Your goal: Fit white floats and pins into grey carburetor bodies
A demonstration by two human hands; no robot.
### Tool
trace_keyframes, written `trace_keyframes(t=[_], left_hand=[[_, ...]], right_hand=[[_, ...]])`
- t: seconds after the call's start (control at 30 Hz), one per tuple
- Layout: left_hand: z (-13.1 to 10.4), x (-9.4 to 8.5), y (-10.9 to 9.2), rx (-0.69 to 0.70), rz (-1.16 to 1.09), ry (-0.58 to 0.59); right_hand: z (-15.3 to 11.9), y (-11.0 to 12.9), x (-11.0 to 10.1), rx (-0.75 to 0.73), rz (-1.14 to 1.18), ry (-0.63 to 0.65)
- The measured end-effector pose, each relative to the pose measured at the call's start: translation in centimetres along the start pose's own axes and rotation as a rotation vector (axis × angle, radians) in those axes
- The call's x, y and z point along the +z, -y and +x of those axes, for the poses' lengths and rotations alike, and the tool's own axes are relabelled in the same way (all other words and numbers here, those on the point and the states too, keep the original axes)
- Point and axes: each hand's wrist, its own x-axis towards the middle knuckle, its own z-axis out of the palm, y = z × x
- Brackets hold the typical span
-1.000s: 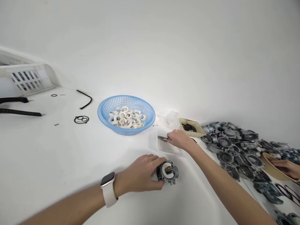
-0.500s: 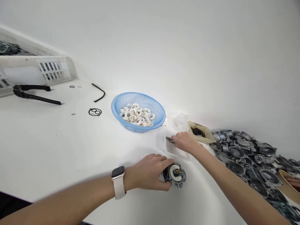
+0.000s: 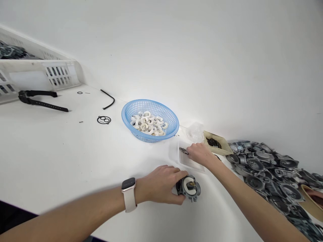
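A grey metal part (image 3: 196, 188) with a white curved float on its open face rests on the white table, and my left hand (image 3: 165, 185) is wrapped round its near-left side. My right hand (image 3: 200, 154) reaches into a shallow clear tray (image 3: 188, 164), its fingers pressed together at a small pile of tiny metal pieces (image 3: 183, 150). Whatever the fingertips pinch is too small to make out. Behind the tray sits a blue mesh basket (image 3: 126, 121) with several white C-shaped floats (image 3: 148, 126).
Several grey metal parts (image 3: 264, 168) are heaped at the right, beside a tan bowl (image 3: 309, 205). A yellowish tray (image 3: 224, 148) holds dark pieces near a plastic bag (image 3: 195, 132). At left are a black watch (image 3: 45, 104), rubber rings (image 3: 104, 120), a black tube (image 3: 113, 101) and a white crate (image 3: 30, 75).
The view has shifted slightly, so things at the left appear a little farther right. Both hands keep nearly the same places.
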Motion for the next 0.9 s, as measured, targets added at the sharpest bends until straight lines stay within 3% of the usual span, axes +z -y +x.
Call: trace_keyframes(t=[0.23, 0.4, 0.6, 0.73, 0.9], left_hand=[[0.1, -0.2, -0.2, -0.011, -0.003, 0.005], [-0.1, -0.2, -0.4, -0.017, -0.021, -0.036], [-0.1, 0.2, -1.0, -0.01, -0.078, -0.176], [-0.1, 1.0, -1.2, 0.007, -0.065, -0.242], [0.2, 1.3, -1.5, -0.068, -0.136, -0.202]], right_hand=[[-1.1, -1.5, -0.3, 0.084, 0.311, -0.102], [-5.0, -2.3, -0.1, 0.108, 0.775, -0.287], [-10.2, 1.4, 2.6, 0.056, 1.412, -0.383], [-10.9, 3.9, 3.9, 0.028, 1.719, -0.405], [-10.8, 5.0, 4.4, 0.066, 1.949, -0.373]])
